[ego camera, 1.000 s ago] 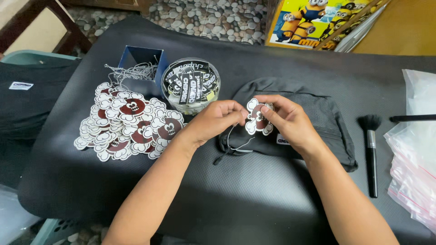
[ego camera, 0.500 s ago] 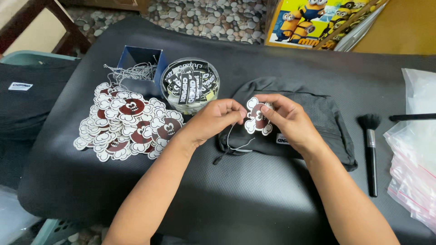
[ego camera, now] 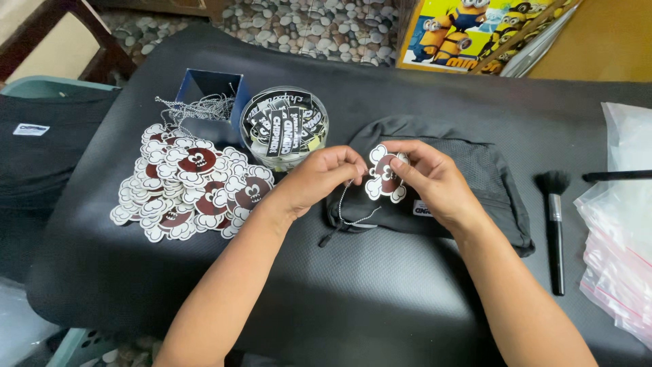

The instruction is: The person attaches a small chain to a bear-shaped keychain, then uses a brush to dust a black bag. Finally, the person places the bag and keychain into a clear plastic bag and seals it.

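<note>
- Barely anything has shifted since a second ago: both hands stay together over the dark mesh pouch (ego camera: 475,177), working the same piece.
- Right hand (ego camera: 435,180) pinches the skull-and-crossbones tag (ego camera: 385,178) upright, long axis vertical.
- Left hand (ego camera: 326,178) sits just left of it, fingers closed on the silver ball chain (ego camera: 348,212), which dangles below.
- Tag lies between the hands, touching both.

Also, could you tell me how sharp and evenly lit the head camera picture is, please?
Head view: sharp across the hands and the die-cut tag; soft, even light with faint shadows under the forearms; mild sheen on the clear round tub; wide-angle bending of the black mat edges.
</note>
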